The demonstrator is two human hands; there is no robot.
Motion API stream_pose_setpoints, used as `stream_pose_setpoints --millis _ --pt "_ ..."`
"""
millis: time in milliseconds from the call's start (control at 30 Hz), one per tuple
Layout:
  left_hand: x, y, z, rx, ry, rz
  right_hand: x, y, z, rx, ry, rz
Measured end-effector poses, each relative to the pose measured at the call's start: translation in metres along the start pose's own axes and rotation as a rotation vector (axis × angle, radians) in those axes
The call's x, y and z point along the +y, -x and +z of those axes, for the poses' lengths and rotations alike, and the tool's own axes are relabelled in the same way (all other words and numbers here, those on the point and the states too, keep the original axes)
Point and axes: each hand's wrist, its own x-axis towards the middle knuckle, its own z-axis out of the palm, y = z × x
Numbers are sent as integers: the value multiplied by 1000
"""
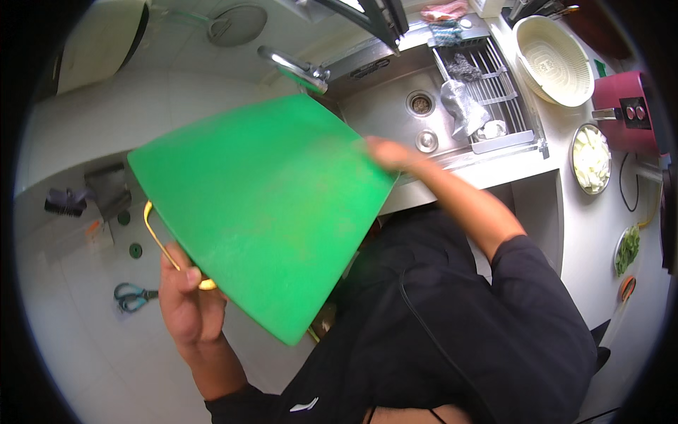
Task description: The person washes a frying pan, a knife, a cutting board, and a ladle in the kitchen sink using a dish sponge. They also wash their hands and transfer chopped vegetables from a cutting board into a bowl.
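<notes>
A large green cutting board (265,205) is held up in front of me, tilted, its broad face toward the view. A yellow handle (207,285) runs along its left edge. My left hand (189,300) is closed around that handle side, thumb against the yellow part. On the right edge of the board, my right hand (385,152) grips near the corner; it is slightly blurred, and some of its fingers are hidden. The board covers part of the counter and sink edge.
Beyond the board lies a steel sink (388,88) with a faucet (296,67) and a drying rack (494,85). At right are a cream colander (554,60), a bowl of chopped pale vegetables (591,159), leafy greens (627,251) and a pink appliance (628,106). Scissors (133,297) hang at left.
</notes>
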Motion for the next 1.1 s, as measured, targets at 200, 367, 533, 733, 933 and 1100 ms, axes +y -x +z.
stream_pose_setpoints --millis 200,367,533,733,933,1100 --pt "1 -7 -11 33 93 -9 -3 -36 -1 731 269 175" --pt "-6 1 1 74 52 -36 -230 -9 43 548 34 -709" --pt "2 2 22 197 -20 -15 -243 -15 33 409 99 -1177" --pt "6 14 -4 12 15 -21 72 -42 -57 335 327 607" --pt "-6 -3 -2 41 18 -36 -53 -24 -10 667 142 38" --pt "-3 -12 12 36 13 -21 -218 48 38 532 3 -806"
